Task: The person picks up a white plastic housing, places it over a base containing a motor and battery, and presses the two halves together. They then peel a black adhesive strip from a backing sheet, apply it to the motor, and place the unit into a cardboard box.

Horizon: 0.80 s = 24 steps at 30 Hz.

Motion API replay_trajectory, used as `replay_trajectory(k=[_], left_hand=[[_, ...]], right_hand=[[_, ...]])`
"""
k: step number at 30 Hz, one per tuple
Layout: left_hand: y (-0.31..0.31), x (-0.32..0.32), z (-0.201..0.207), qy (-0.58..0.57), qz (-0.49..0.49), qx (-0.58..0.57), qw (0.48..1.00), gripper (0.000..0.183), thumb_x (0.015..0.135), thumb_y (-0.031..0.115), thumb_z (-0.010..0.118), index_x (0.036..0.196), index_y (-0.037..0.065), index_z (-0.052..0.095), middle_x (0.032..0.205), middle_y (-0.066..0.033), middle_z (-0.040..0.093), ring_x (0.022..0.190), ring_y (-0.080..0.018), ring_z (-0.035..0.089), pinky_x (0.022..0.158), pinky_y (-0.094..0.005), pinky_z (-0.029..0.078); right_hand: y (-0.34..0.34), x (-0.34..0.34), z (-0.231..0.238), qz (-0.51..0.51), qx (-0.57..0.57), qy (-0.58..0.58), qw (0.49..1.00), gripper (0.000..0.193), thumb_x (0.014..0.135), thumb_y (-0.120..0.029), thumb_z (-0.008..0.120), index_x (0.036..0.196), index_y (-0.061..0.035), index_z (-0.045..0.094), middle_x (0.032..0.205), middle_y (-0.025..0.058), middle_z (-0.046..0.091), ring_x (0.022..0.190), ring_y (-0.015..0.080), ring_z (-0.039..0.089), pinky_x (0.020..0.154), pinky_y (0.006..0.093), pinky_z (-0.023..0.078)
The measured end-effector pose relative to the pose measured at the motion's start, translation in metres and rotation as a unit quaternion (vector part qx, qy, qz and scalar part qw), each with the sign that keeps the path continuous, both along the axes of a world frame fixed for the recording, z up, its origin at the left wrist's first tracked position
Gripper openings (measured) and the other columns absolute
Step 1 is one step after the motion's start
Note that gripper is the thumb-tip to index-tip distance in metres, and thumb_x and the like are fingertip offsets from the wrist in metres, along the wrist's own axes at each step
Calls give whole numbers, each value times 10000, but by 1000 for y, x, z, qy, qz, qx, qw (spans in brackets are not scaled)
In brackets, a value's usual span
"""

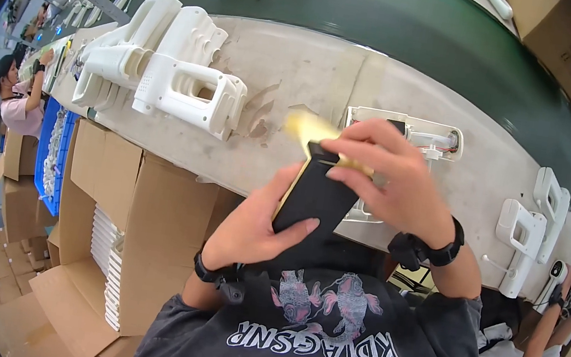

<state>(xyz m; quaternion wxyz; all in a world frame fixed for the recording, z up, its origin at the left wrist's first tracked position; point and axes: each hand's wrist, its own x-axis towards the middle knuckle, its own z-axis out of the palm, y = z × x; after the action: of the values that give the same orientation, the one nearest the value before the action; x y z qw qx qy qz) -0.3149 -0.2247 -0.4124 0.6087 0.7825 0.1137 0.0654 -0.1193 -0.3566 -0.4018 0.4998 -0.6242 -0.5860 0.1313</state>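
My left hand [255,229] grips a stack of flat black strips [318,196] with yellow backing at its edges, the thumb lying across the black face. My right hand [392,175] pinches the upper end of these strips between thumb and fingers. A blurred yellow flap [302,125] sticks out beyond that end. Behind my right hand, on the bench, lies an open white plastic housing [441,136] with wires and parts inside, partly hidden by the hand. Whether the pinched strip is separate from the stack I cannot tell.
Stacked white plastic shells [192,92] stand at the left on the bench [300,71]. More white handle-shaped pieces [523,226] lie at the right. Beyond runs a green conveyor [395,19] with white assemblies. Cardboard boxes [171,213] stand below left; people work on both sides.
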Motion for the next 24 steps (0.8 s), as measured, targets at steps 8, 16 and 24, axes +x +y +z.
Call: replay_trajectory(k=[8, 16, 24], left_hand=[[9, -24, 7, 41, -207, 102, 972, 488, 861, 88, 709, 1314, 60, 528, 1112, -173, 619, 943, -384, 644, 761, -422, 548], [4, -27, -2, -17, -309, 79, 948, 523, 849, 103, 729, 1335, 74, 539, 1074, -172, 641, 883, -379, 655, 746, -427, 556], [35, -48, -8, 12, -15, -156, 988, 732, 895, 17, 698, 1506, -24, 295, 1373, -123, 525, 1268, -178, 492, 1071, -332, 390]], right_hand=[[-30, -5, 8, 168, -138, 222, 951, 318, 797, -64, 819, 1105, -31, 747, 1035, 76, 658, 881, 182, 638, 775, 311, 516], [-56, -7, 5, 229, -201, 254, 918, 301, 801, -68, 823, 1090, -47, 737, 1036, 82, 652, 891, 221, 628, 804, 335, 508], [-37, 29, -33, 84, -144, -163, 972, 376, 721, 94, 705, 1060, -66, 701, 1088, 67, 601, 1001, 279, 582, 840, 362, 507]])
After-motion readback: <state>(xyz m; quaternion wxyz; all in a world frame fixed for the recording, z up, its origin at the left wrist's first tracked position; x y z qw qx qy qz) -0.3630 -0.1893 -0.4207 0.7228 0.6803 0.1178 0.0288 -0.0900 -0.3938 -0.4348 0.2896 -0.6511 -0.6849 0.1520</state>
